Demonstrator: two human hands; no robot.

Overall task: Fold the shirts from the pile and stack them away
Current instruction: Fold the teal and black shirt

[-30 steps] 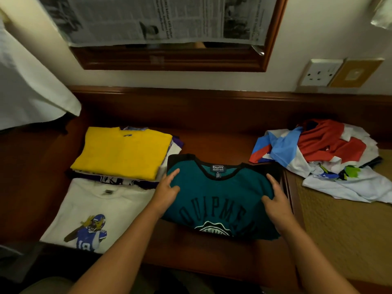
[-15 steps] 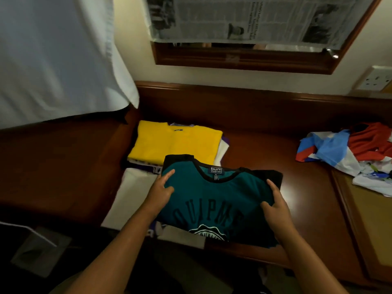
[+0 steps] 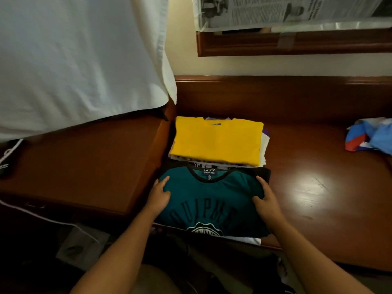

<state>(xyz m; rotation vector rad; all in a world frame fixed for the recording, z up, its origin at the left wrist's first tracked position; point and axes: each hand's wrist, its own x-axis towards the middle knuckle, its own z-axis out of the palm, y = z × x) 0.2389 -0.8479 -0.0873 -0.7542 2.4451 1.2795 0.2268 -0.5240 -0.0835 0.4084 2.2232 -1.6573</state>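
A folded teal shirt (image 3: 214, 200) with a black collar and dark lettering lies in front of me on the wooden desk (image 3: 314, 187). My left hand (image 3: 158, 195) grips its left edge, thumb on top. My right hand (image 3: 265, 200) grips its right edge the same way. The teal shirt covers a folded white shirt (image 3: 251, 240), of which only a sliver shows at the front. Just behind it is a stack of folded shirts topped by a yellow shirt (image 3: 216, 141). The pile of unfolded shirts (image 3: 370, 137), blue, red and white, sits at the far right edge.
A white cloth (image 3: 74, 60) hangs over the upper left. A raised wooden ledge (image 3: 84, 162) borders the shirts on the left, with a white cable (image 3: 10, 150) at its far end. A newspaper (image 3: 286, 11) covers the framed mirror on the wall.
Both hands have carried the teal shirt leftward from the middle of the desk onto the white shirt. My view has swung left, so the unfolded pile is nearly out of sight.
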